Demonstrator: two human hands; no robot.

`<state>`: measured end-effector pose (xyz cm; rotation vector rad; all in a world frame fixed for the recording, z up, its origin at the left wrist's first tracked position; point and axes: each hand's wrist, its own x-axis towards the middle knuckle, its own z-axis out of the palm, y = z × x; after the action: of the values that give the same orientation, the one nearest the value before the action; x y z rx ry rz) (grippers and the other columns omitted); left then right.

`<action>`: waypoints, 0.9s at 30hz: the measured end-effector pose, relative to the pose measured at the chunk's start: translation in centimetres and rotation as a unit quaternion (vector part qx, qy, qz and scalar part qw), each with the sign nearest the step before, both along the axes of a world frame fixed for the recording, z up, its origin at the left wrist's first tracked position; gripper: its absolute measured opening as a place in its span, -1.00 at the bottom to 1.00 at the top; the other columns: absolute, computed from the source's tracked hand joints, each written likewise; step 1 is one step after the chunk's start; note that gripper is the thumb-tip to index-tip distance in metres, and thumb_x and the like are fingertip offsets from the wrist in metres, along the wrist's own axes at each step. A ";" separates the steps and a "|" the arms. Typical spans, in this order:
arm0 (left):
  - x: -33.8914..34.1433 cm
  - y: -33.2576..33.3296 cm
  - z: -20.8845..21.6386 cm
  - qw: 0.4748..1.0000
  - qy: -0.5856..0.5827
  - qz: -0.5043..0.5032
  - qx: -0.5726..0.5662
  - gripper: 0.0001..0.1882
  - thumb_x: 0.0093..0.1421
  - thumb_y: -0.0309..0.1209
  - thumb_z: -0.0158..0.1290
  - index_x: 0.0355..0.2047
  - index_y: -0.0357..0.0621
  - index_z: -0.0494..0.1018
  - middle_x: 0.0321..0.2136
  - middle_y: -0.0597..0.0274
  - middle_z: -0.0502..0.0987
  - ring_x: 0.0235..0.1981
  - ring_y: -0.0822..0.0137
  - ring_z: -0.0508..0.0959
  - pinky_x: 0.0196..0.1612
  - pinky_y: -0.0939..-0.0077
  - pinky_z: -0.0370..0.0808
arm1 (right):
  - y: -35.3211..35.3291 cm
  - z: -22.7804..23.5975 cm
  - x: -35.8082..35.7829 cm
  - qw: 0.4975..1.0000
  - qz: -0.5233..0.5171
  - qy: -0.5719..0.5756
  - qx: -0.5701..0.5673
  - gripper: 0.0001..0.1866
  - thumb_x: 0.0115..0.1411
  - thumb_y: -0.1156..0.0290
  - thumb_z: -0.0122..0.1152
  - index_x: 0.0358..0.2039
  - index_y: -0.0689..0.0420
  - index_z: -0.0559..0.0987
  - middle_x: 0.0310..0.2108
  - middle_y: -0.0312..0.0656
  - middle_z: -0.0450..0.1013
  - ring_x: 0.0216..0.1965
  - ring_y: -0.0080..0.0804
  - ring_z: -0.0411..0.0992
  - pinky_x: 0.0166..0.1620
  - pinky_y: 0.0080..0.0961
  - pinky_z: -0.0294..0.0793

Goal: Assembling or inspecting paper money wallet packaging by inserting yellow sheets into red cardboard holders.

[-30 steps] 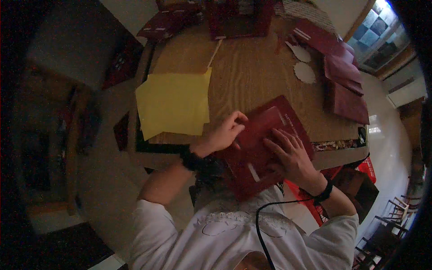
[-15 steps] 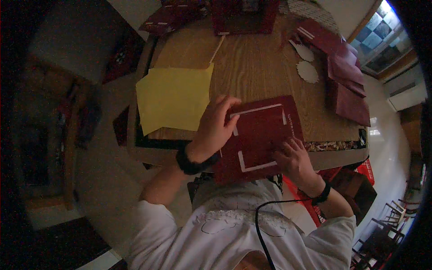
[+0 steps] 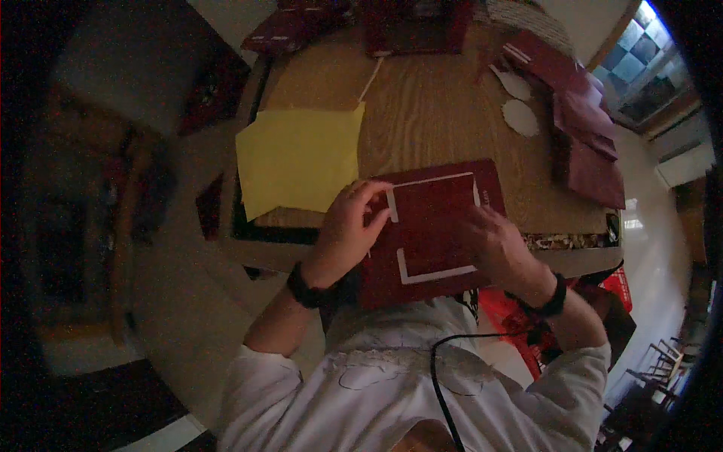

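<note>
A dark red flat panel, like a folder or bag side, lies over the near table edge and toward my lap. White strips run along parts of a rectangle on it. My left hand is at the panel's left side, thumb and index finger apart beside the upper-left strip. Nothing shows between them. My right hand is over the panel's right side, covering part of the strip outline. Its fingers are smeared by motion, so I cannot make out whether they hold anything.
Yellow sheets lie on the wooden table at the left. More dark red pieces lie along the right edge, near two white cut-outs. A red crate stands below at the right. A black cable crosses my shirt.
My right hand has moved up and slightly right over the panel, away from the lower strip. My left hand has shifted a little lower and left, its fingers drawn back from the panel's top edge.
</note>
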<state>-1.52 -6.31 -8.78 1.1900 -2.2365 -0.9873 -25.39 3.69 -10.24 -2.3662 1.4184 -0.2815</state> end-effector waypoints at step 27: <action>-3.9 -2.0 -2.8 0.927 -0.177 -0.185 -0.275 -0.82 0.04 -0.48 0.00 -0.31 -0.19 0.37 -0.40 0.06 0.41 -0.27 0.01 0.43 -0.22 0.21 0.43 | -5.1 -1.2 -1.0 0.987 -0.037 0.095 -0.126 -0.68 0.07 0.41 -0.03 -0.13 0.16 0.46 -0.12 -0.05 0.36 -0.03 -0.09 0.30 0.01 -0.24 0.29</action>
<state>-5.44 -8.30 -11.63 0.7451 -2.8289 -0.2081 -26.41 -1.43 -11.41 -2.6068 1.6461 -0.2746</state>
